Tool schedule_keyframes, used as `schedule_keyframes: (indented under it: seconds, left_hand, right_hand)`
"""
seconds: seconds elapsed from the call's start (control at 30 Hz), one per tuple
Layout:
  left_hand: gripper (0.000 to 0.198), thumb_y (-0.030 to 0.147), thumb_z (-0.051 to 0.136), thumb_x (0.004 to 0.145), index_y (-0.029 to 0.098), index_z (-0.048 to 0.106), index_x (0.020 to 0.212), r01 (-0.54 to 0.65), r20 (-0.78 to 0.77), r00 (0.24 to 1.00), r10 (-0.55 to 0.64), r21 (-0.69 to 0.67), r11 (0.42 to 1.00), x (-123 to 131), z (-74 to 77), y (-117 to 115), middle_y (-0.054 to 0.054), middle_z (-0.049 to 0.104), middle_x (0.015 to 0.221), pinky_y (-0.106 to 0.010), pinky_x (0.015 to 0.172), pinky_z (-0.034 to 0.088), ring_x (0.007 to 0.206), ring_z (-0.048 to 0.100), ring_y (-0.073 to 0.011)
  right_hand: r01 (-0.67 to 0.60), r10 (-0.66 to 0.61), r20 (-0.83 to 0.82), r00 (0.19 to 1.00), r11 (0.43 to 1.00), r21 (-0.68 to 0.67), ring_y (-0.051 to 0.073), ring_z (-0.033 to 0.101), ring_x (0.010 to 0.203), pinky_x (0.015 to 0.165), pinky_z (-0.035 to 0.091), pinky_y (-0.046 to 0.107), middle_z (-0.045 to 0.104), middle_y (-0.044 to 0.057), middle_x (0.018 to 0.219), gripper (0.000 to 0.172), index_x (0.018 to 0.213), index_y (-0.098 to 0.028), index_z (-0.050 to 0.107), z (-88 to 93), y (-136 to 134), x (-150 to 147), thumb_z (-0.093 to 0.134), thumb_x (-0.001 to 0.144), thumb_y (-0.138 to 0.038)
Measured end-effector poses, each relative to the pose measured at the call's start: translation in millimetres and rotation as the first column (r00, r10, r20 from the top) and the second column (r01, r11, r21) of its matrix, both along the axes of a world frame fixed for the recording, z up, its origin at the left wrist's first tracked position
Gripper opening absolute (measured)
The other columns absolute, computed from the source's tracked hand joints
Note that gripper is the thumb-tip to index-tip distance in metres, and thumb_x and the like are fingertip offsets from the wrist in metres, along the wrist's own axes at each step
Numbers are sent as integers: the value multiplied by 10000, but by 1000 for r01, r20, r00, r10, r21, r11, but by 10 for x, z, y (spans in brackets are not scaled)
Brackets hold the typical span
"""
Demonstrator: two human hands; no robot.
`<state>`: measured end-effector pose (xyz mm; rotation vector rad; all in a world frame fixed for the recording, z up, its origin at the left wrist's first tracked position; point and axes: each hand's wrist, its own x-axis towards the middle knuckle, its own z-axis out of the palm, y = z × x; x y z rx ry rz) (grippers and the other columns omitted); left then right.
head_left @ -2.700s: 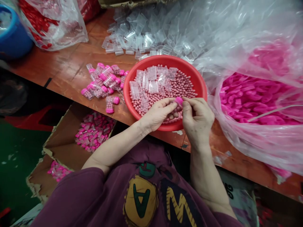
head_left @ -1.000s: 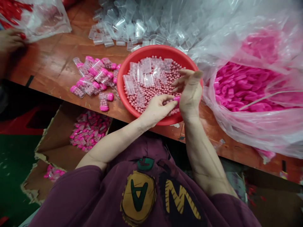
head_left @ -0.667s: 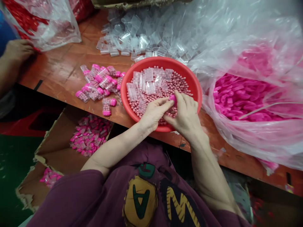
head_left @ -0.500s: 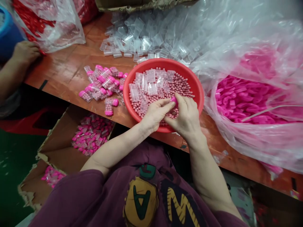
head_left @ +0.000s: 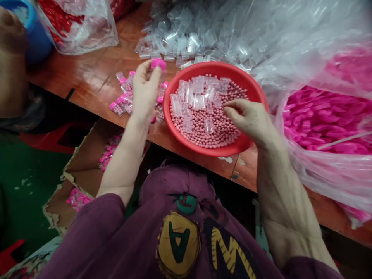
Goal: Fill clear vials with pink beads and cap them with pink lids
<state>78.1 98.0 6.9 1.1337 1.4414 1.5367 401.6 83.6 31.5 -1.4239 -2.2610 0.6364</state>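
Note:
My left hand (head_left: 147,87), closed, pinches a pink plastic cap (head_left: 158,64) between thumb and fingers; any tube joined to it is hidden or blurred. Just below that hand lies a pile of clear tubes with pink caps (head_left: 124,99), filled with pink beads. Over the right side of a red bowl (head_left: 215,151) is my right hand (head_left: 247,118), thumb and fingertips drawn together, and what they hold, if anything, cannot be made out. Inside the bowl, several clear tubes (head_left: 199,101) lie on a bed of small pink beads (head_left: 215,133).
Clear empty tubes (head_left: 186,42) are heaped behind the bowl. At right stands a plastic bag (head_left: 316,166) of pink parts (head_left: 334,120). A co-worker's arm (head_left: 11,77), a blue tub (head_left: 40,42) and red parts (head_left: 62,23) are at left. Below sits a cardboard box (head_left: 83,166).
My hands were together over the bowl around a pink cap. The left has moved left and away over the pile with the cap; the right has separated and stays over the bowl.

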Motion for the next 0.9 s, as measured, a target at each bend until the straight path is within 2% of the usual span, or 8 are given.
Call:
schedule_keyframes:
  seconds: [0.07,0.13,0.23,0.37,0.43,0.57,0.77,0.9]
  left_hand:
    - [486,657,724,1030,341,623,1385,-191,-122,976,181,-78,978,-297,-52,260,64,725,1455,-524,1364,366,1444,461,-235]
    - [456,503,734,1065,268,585,1427,-280,-187,945,268,-39,959,-273,-60,306,14,660,1576,-461,1378,340,1484,446,-212]
    - [329,437,659,1102,272,643,1385,49,-315,949,-2,143,989,219,-27,-11,-27,713,1498,-428,1264,444,1391,569,-211]
    - [197,284,623,1057,196,783,1132,498,-474,758,-448,-21,867,910,11,-502,-82,820,1173,-388,1041,550,1145,726,-236]
    - [204,188,596,1010,170,797,1042,551,-537,653,-534,-147,821,1049,3,-577,-92,830,1086,-378,1002,554,1043,743,-230]
    - [265,149,546,998,154,809,1032,492,-640,536,-550,-292,820,1045,-25,-547,-110,839,1064,-394,1002,554,995,748,-241]
    - [294,155,510,1037,151,800,1084,463,-597,611,-519,-262,847,1004,-25,-575,-110,843,1103,-381,998,553,1022,753,-242]
    - [260,145,527,1026,155,785,1054,451,-562,659,-499,-235,861,995,-49,-577,-101,838,1094,-369,993,543,1020,744,-228]
  right_hand:
    - [-131,144,214,966,989,-75,324,781,1058,1014,627,517,827,129,1152,271,1160,-206,814,-88,68,-77,689,976,-362]
    - [-238,283,387,878,958,-160,344,775,1078,989,634,508,808,156,1219,326,1218,-188,799,-174,88,-160,746,916,-298]
    - [-248,308,454,836,950,-189,343,772,1120,1003,626,471,800,170,1256,389,1295,-161,765,-242,58,-222,739,917,-252]
    - [-14,84,574,815,992,-125,395,789,1104,926,623,479,812,235,1204,450,1318,-94,720,-193,-73,-228,669,1038,-442]
    - [57,34,661,749,992,-116,433,788,1138,909,615,485,802,285,1218,509,1344,-61,699,-155,-153,-258,625,1071,-484]
    - [1,168,683,711,971,-240,449,771,1195,959,605,491,777,311,1271,543,1370,-29,699,-148,-206,-273,585,1089,-480]
    - [-318,350,599,720,934,-164,355,709,1257,1058,561,462,647,210,1558,568,1593,-151,608,-243,-66,-39,497,1037,-191]
    - [-410,434,652,621,889,-202,333,716,1118,975,550,431,742,206,1285,401,1308,-117,765,-260,-50,-79,473,1041,-179]
